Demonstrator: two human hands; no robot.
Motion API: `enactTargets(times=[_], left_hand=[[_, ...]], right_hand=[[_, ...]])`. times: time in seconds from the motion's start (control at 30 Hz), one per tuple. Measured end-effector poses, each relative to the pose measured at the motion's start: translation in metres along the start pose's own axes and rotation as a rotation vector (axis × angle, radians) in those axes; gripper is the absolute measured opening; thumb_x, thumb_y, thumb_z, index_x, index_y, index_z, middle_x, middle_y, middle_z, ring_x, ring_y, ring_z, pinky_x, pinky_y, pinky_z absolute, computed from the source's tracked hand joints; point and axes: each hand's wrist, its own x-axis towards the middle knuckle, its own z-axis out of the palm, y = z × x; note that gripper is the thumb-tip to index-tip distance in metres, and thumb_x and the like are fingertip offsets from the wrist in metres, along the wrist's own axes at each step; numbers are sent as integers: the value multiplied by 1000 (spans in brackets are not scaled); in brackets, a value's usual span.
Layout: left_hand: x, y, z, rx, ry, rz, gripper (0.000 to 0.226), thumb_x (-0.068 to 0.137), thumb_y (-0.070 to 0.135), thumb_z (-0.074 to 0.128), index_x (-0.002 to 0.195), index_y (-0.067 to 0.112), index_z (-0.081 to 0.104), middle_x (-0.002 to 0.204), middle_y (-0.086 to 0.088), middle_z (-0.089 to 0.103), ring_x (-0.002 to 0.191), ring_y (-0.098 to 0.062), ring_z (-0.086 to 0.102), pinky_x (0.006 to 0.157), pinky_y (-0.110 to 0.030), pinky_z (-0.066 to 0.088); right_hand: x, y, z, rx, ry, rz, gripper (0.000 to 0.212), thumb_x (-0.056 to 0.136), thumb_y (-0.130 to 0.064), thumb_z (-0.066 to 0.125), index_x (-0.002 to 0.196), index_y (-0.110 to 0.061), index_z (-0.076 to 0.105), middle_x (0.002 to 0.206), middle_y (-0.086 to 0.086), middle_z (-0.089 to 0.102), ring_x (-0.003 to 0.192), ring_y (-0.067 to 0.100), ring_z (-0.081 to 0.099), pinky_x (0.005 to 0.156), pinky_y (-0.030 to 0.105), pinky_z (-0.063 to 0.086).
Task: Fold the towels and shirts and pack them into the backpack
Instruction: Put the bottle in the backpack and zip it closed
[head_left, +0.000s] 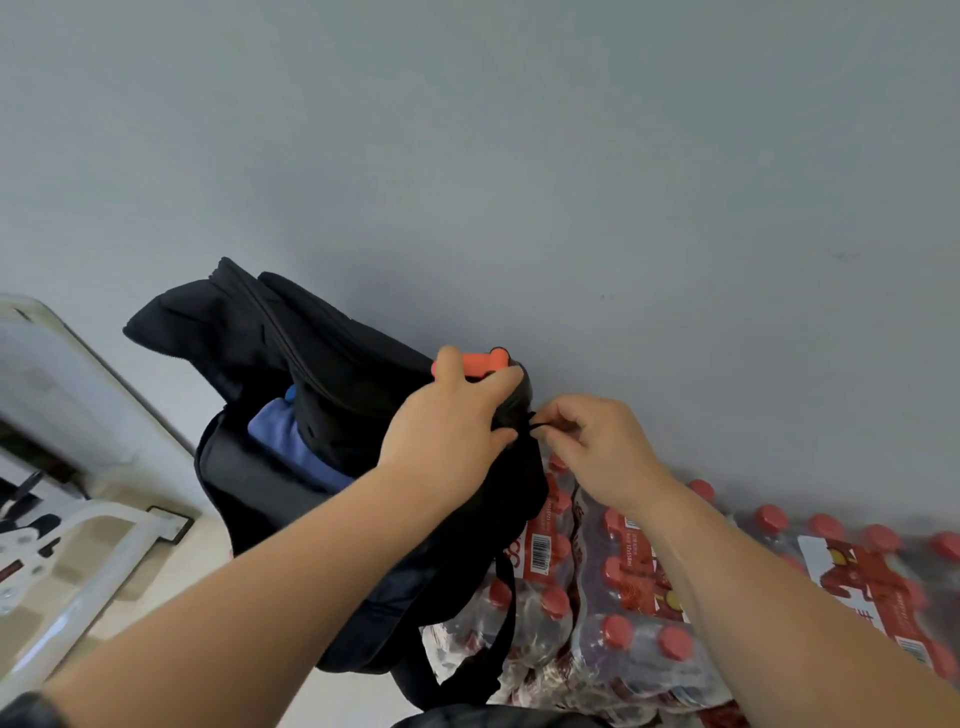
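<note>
Against a flat grey wall (519, 156), a soft black fabric backpack (363, 384) is propped upright on glossy shrink-wrapped packs of red-capped bottles (623, 597), with its main compartment gaping open. A bundle of matte blue cloth (283, 441) is seen inside. The rounded top of the bag, beside an orange moulded handle (483, 362), is gripped by the left hand (447, 421), whose fingers are curled over it. A thin black zipper pull (535, 425) is pinched by the right hand (597, 441), just beside the left.
</note>
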Motion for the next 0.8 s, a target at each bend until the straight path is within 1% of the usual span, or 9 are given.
enactTargets(times=[0.13, 0.23, 0.33, 0.5, 0.6, 0.7, 0.8], left_hand=[[4, -10, 4, -64, -34, 54, 62, 89, 46, 68, 143, 46, 37, 131, -6, 32, 83, -31, 62, 76, -37, 56], [13, -16, 1, -52, -87, 111, 64, 88, 45, 68, 143, 48, 35, 130, -4, 31, 88, -31, 61, 78, -38, 55], [21, -18, 2, -42, -141, 181, 63, 89, 41, 68, 142, 48, 34, 130, -3, 31, 91, -30, 60, 82, -41, 55], [32, -15, 8, -34, -180, 247, 62, 92, 36, 67, 145, 45, 36, 143, -4, 31, 100, -28, 59, 90, -41, 53], [31, -16, 10, -39, -173, 243, 62, 92, 36, 66, 146, 46, 35, 144, -4, 30, 101, -27, 59, 90, -41, 53], [29, -19, 12, -46, -152, 225, 63, 92, 39, 66, 146, 48, 34, 144, -3, 29, 102, -26, 59, 89, -39, 53], [28, -18, 16, -58, -123, 213, 64, 92, 38, 66, 146, 50, 33, 146, -3, 28, 105, -26, 58, 89, -39, 53]], right_hand=[[-1, -1, -3, -1, -13, 3, 10, 91, -12, 70, 92, -21, 75, 84, -19, 69, 83, -5, 64, 73, 7, 43], [0, -2, -3, -4, -1, -1, 10, 91, -12, 70, 91, -21, 75, 82, -21, 68, 83, -6, 64, 72, 7, 43], [-2, -2, -4, -5, 13, 12, 10, 91, -12, 71, 91, -21, 75, 82, -21, 68, 83, -3, 65, 73, 10, 46], [-5, 3, -6, -4, 17, 25, 12, 91, -13, 70, 89, -24, 74, 82, -19, 69, 81, 0, 65, 73, 15, 49], [-6, 6, -4, 13, 32, 39, 13, 91, -12, 70, 90, -25, 74, 84, -18, 70, 83, 0, 65, 75, 17, 50], [-7, 6, 1, 41, 68, 66, 18, 89, -14, 73, 86, -31, 71, 82, -18, 70, 81, 0, 66, 74, 15, 49], [-5, 8, 9, 96, 148, 118, 18, 85, -16, 78, 81, -29, 67, 77, -13, 68, 77, 5, 65, 71, 22, 52]])
